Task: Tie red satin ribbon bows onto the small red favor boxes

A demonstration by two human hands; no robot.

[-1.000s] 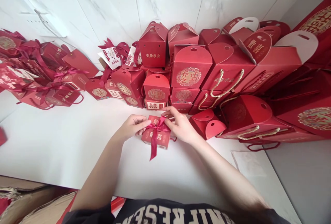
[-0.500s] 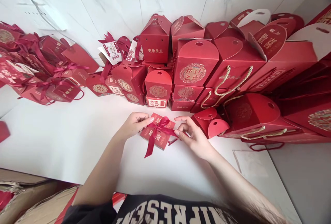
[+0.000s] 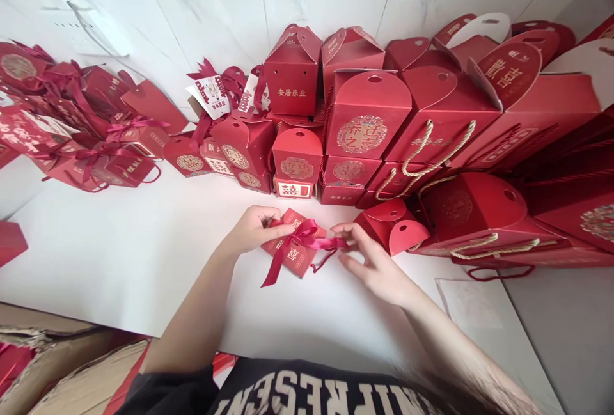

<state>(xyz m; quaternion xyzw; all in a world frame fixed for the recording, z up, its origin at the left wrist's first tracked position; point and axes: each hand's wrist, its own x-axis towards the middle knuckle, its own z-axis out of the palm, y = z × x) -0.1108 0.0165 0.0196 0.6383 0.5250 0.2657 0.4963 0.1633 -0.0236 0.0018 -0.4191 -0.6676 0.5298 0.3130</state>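
Observation:
A small red gift box point(image 3: 300, 263) with gold lettering lies on the white table, tied on top with a dark red ribbon point(image 3: 303, 233) in a bow. One ribbon tail hangs off the box's lower left side; the other stretches right. My left hand point(image 3: 254, 229) is closed at the box's upper left, thumb and forefinger pinching the bow's left loop. At the right, my right hand point(image 3: 374, 265) has its thumb and fingers apart around the end of the right tail, with no grip showing. A thin red cord point(image 3: 323, 261) sticks out from the box's right side.
Stacked red gift boxes point(image 3: 369, 127) line the wall behind, some with gold rope handles. Beside my right hand lies a smaller red box point(image 3: 391, 226) with rounded flaps. Ribboned boxes point(image 3: 115, 165) are piled at the left. Cardboard cartons point(image 3: 62, 364) stand below the table's front edge.
My right hand has loosened from the right ribbon tail and shifted slightly right, its fingers parting. My left thumb has moved further over the bow. The camera view has shifted a little.

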